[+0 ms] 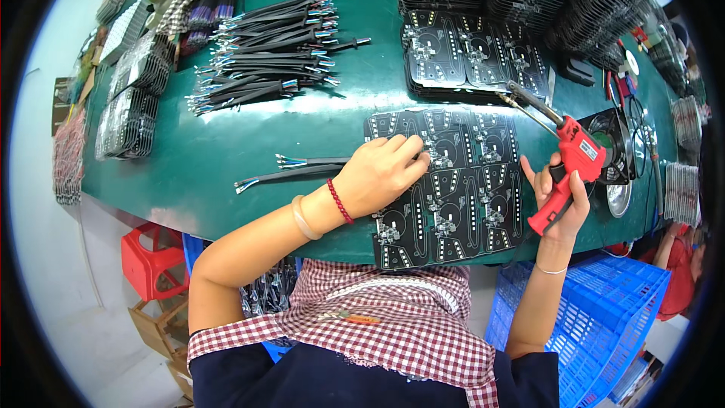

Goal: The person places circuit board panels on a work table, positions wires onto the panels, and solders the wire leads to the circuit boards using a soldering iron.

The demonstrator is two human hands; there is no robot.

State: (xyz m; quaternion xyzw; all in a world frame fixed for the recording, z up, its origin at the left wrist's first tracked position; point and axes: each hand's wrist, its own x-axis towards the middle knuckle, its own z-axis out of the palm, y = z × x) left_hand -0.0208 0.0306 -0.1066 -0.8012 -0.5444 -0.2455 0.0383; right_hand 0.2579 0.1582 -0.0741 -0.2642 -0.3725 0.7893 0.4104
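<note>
Left hand point(381, 174), fingers spread, presses the circuit-board panel point(453, 204) overhanging the worktop's point(226, 159) near edge; right hand point(560, 200) grips a red soldering gun point(570, 162).

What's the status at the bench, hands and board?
Left hand fingertips down on black circuit panel. Right hand grips red soldering gun, tip raised off the panel. Two loose cables left of panel, nothing blocking.

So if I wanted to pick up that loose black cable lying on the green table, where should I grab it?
Grab the loose black cable around the middle of its black sleeve, coming straight down from above. It lies flat and alone on the green table, with bare coloured wire tips at its left end, best left untouched. Its right end runs under the left hand, so that end is blocked.
</note>
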